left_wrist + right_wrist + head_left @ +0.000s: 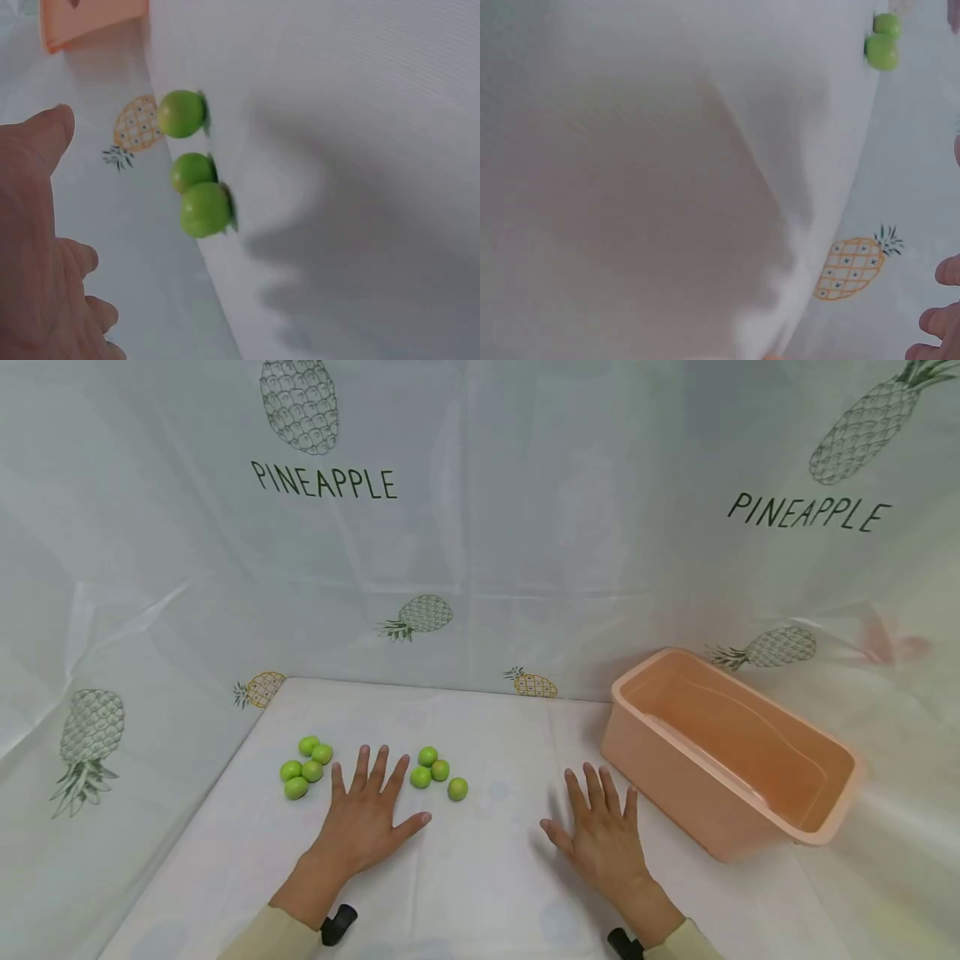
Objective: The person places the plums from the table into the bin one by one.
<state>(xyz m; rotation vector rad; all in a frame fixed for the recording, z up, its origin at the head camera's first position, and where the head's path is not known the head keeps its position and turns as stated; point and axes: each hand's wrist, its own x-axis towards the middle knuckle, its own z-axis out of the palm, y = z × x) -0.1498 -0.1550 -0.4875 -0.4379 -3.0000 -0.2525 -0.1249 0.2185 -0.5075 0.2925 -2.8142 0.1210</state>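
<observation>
My left hand (360,831) is spread palm down with straight fingers, holding nothing. It lies between two groups of small round green fruits, lime-like in look. Several fruits (312,771) sit off to its left, and several more (421,777) lie just right of its fingertips. In the left wrist view, fruits (206,210) stand on the white cloth beyond the hand, apart from it, and the hand's shadow falls on the cloth. My right hand (602,843), also spread and holding nothing, is left of a peach-coloured plastic bin (667,777). Neither hand touches a fruit.
A white cloth (480,877) covers the table. The bin stands at the table's right side, its open top facing up. Behind and at the sides hangs a pale pineapple-print sheet (555,543). Each wrist wears a small black device, such as the left one (339,925).
</observation>
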